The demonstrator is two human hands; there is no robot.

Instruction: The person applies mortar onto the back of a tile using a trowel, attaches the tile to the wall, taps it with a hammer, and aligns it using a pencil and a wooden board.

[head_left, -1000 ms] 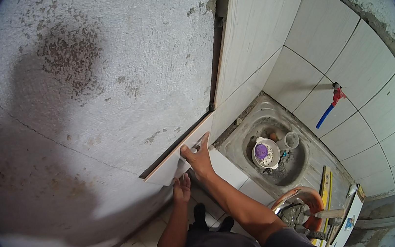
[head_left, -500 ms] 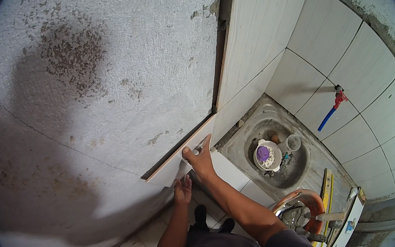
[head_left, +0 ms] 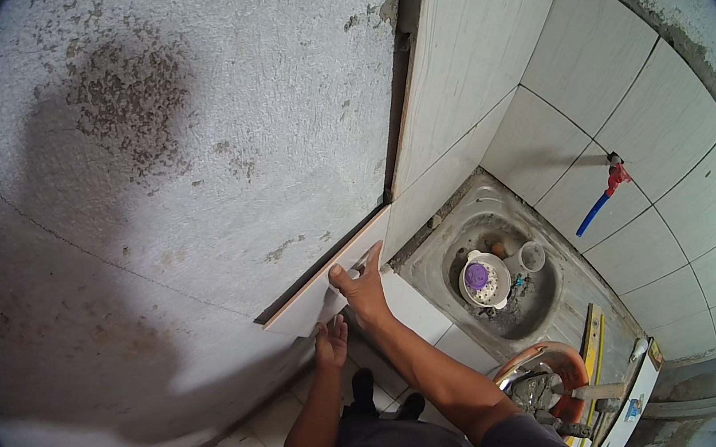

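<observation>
1. Rough white wall (head_left: pixel 275 126) here, and the tile (head_left: pixel 307 306) stands along it, dark gap (head_left: pixel 317 266) behind its top edge. I'd aim for an even gap end to end.
2. Right hand (head_left: pixel 365 297) is spread on the face, not clenched; broad, gentle pressure imo.
3. Left hand (head_left: pixel 332 345) is palm-up, fingers loose by the lower edge. Can't tell if it's bearing weight.
4. Sink's (head_left: pixel 421 262) off right; yellow bar (head_left: pixel 591 333), maybe a level, beside the bowl (head_left: pixel 580 368).

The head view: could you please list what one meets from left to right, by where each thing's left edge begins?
Dark speckled wall patch, tile strip, left hand, right hand, white bowl, clear cup, blue hose, red tap.
</observation>
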